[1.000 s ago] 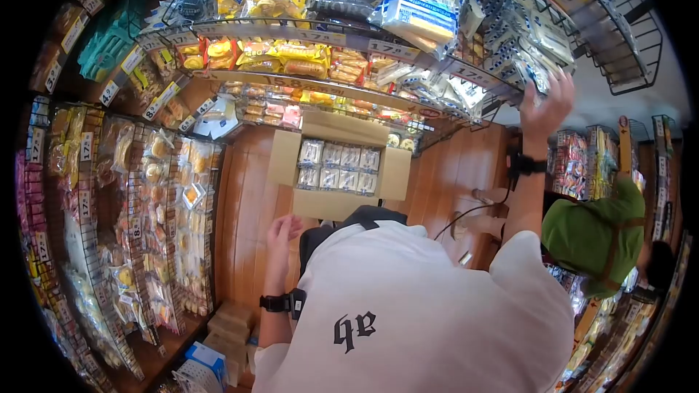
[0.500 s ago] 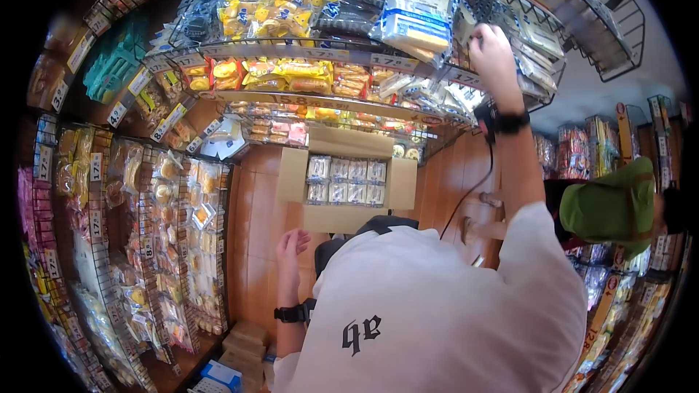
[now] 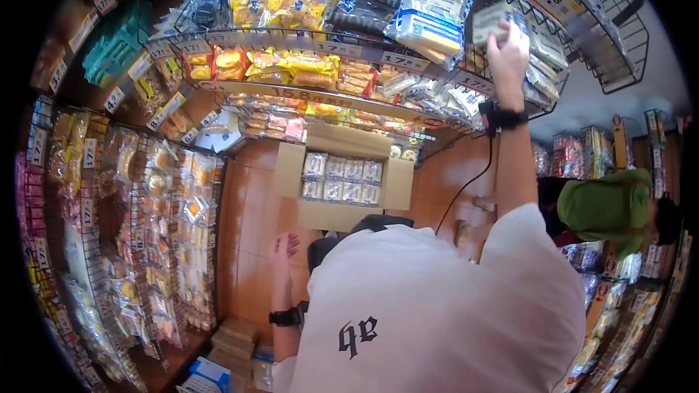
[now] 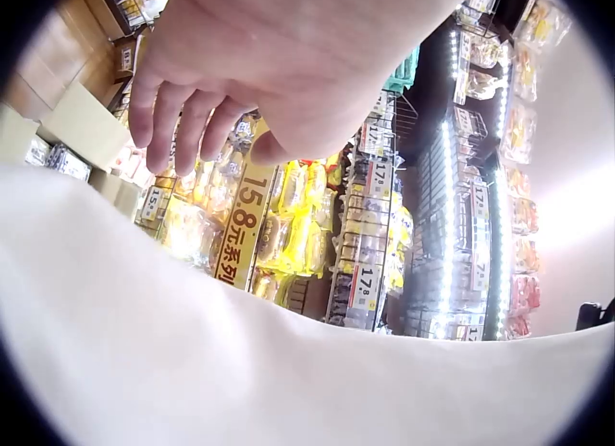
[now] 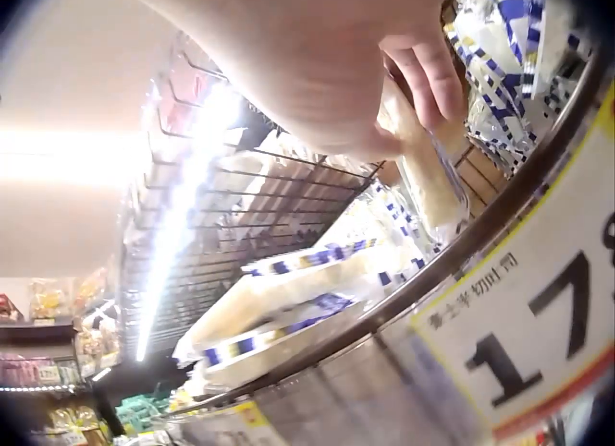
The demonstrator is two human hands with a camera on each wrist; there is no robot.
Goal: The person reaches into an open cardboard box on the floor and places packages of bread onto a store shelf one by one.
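Note:
My right hand [image 3: 512,62] is up at the top shelf, at the wire basket right of the standing blue-and-white bread packs [image 3: 433,11]. Fingers and thumb grip a clear-wrapped slice of toast [image 5: 430,182], held on edge just behind the shelf rim in the right wrist view. Beside it lie more wrapped toast slices [image 5: 288,312] with blue-checked wrappers. Low on the left of the body hangs my left hand [image 3: 285,245], fingers loosely bent and holding nothing; the left wrist view shows the left hand [image 4: 259,72] against the shelves behind.
An open cardboard box [image 3: 397,182] filled with wrapped packs stands on the floor before the body. Hanging snack racks [image 3: 156,225] line the left side. A person in a green top [image 3: 604,204] is at the right. A cable [image 3: 466,193] hangs from the right wrist.
My right hand moved left from the right end of the basket, reached in among the packs, and now holds a wrapped toast slice. The left hand stays low and empty.

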